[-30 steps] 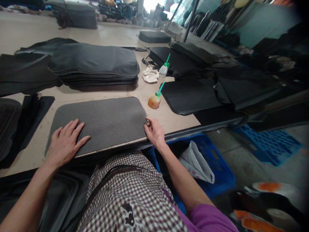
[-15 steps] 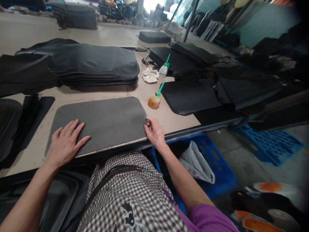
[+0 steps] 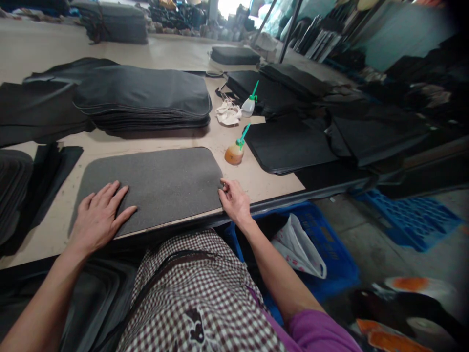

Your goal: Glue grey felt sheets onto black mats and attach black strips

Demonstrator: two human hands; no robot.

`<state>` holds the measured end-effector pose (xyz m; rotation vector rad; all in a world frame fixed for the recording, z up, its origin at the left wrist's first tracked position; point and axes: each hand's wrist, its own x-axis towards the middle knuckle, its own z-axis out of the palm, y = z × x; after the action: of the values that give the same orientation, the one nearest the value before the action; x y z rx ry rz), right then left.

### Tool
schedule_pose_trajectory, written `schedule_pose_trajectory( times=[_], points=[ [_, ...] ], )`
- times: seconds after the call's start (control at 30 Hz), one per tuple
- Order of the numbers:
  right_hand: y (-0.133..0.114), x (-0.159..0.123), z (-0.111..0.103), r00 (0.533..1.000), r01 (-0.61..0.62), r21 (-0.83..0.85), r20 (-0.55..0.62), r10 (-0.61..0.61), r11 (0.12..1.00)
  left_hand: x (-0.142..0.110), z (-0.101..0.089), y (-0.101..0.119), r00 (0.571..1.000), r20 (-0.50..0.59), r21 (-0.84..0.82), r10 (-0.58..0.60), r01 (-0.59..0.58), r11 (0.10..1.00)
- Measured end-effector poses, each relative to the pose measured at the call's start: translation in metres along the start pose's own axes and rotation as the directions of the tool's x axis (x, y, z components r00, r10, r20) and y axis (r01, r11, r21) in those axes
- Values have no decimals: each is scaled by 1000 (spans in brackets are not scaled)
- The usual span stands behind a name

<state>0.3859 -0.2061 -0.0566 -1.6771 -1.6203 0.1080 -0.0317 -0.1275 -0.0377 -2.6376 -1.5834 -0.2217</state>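
Observation:
A dark grey sheet (image 3: 166, 183) with rounded upper corners lies flat along the table's front edge. My left hand (image 3: 100, 212) rests on its left part, fingers spread and palm down. At the right edge of the sheet, my right hand (image 3: 235, 199) is closed, thumb and fingertips pinching that edge. Just beyond this hand stands a squeeze bottle (image 3: 233, 154) of amber liquid with a green nozzle. Behind it, a second, pale squeeze bottle (image 3: 248, 107) stands beside a crumpled white cloth (image 3: 228, 114).
A stack of black panels (image 3: 146, 100) sits behind the sheet. More black pieces (image 3: 289, 144) lie to the right, and dark strips (image 3: 54, 176) to the left. Under the table edge is a blue crate (image 3: 330, 254) holding a white plastic bag (image 3: 298, 247). A blue pallet (image 3: 410, 220) lies on the floor.

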Motion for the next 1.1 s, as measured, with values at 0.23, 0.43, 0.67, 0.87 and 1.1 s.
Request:
schedule_pose_trajectory(
  times=[0.23, 0.43, 0.67, 0.87, 1.1],
  points=[
    [-3, 1, -2, 1000, -11, 7, 6, 11, 1000, 1, -1, 1, 1000, 5, -15, -8, 8, 1000],
    [-2, 0, -1, 1000, 2, 6, 4, -2, 1000, 0, -1, 1, 1000, 4, -16, -3, 3, 1000],
    [0, -1, 0, 1000, 10, 4, -4, -10, 1000, -1, -2, 2, 1000, -5, -16, 4, -4, 1000],
    [1, -1, 0, 1000, 15, 9, -3, -15, 1000, -1, -1, 0, 1000, -3, -19, 3, -3, 1000],
    [0, -1, 0, 1000, 2, 7, -1, -2, 1000, -1, 2, -1, 1000, 4, -22, -9, 9, 1000]
  ],
)
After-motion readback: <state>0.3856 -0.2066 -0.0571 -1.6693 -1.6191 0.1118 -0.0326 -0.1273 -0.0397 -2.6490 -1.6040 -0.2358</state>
